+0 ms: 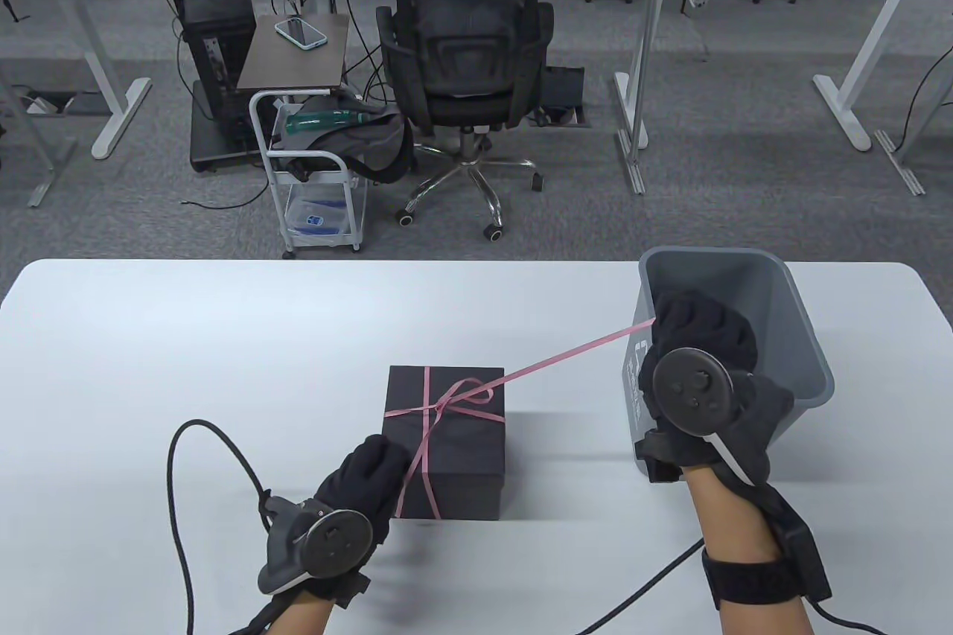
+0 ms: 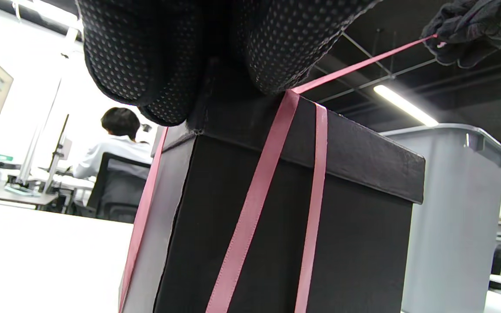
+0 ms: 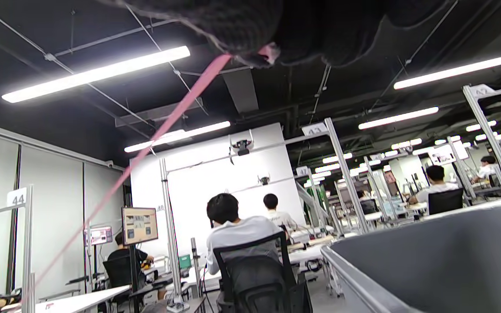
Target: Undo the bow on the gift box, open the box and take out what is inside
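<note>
The right hand (image 1: 696, 359) pinches the pink ribbon (image 1: 573, 350) and holds it tight. The left hand (image 1: 357, 486) rests on the black box (image 1: 461, 456), fingers straight.

Bright ceiling strip lights, soft shadows — sharp

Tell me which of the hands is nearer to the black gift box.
Left. The left hand touches the gift box; the right hand is away over the grey bin.
</note>
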The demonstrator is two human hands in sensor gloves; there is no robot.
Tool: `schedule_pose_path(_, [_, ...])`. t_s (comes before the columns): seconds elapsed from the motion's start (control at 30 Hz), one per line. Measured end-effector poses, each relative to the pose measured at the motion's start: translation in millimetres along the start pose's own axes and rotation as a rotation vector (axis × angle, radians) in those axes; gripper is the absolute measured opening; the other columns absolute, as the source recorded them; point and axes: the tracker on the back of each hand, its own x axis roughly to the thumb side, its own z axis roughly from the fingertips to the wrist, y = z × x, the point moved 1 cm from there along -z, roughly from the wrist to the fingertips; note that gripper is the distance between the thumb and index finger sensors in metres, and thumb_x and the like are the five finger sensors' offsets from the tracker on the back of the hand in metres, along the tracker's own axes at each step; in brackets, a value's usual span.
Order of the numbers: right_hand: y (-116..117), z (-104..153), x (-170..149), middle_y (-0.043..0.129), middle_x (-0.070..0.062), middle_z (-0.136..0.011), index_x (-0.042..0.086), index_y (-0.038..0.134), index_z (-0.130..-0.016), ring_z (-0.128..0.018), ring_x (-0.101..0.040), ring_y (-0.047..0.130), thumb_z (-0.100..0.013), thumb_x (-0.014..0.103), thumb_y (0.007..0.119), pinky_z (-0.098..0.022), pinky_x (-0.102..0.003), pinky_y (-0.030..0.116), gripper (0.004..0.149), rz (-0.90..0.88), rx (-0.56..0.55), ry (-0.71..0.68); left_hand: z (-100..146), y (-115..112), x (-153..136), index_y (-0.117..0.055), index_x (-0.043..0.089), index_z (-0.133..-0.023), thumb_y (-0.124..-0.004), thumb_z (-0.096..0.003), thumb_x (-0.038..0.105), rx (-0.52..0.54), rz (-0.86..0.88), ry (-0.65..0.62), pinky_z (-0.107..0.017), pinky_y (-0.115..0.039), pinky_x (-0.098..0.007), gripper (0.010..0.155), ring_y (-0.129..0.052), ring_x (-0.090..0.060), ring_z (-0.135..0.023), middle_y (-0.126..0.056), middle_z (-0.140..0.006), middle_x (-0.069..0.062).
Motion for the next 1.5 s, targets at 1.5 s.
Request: schedule_pose_path(1.5, [169.3,114.0,161.9,0.086,-0.014,-0.086,0.014,0.089,-0.087,-0.070,-0.034,0.089,-0.054,0.027,0.087,-0.064,-0.057,0.069,0.036,-0.053,0.267,-0.718,-0.4,-1.3,-6.7,-0.080,0.014,-0.098,-0.082,-0.0580,0.024,-0.017,0.053,0.002,-0.060,-0.088,-0.042,0.042,-0.096,-0.037,-0.078,-0.075,-0.106,-0.016])
